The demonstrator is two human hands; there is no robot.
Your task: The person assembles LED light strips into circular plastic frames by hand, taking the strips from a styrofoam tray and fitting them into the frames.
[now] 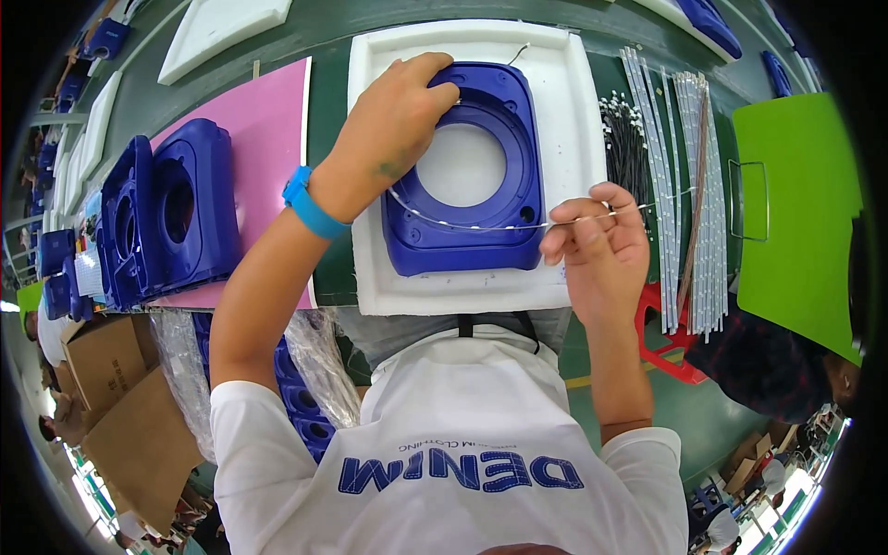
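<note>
A square blue plastic housing (pixel 444 250) with a round opening lies on a white foam tray (pixel 569 139) in front of me. My left hand (pixel 402 116) is closed over its far left rim, fingers on the outer edge and thumb toward the ring. Out from under that hand comes a thin, flexible white LED strip (pixel 481 228), which curves across the near side of the ring. My right hand (pixel 606 250) pinches the strip just right of the housing, and its free end trails on to the right. A short wire (pixel 518 54) sticks out past the housing's far edge.
More blue housings (pixel 190 203) stand on a pink board (pixel 268 185) at left. To the right lie a bundle of black wires with white connectors (pixel 624 139) and several long LED strips (pixel 708 213). Beyond are a green chair back (pixel 800 213) and a red stool (pixel 671 347).
</note>
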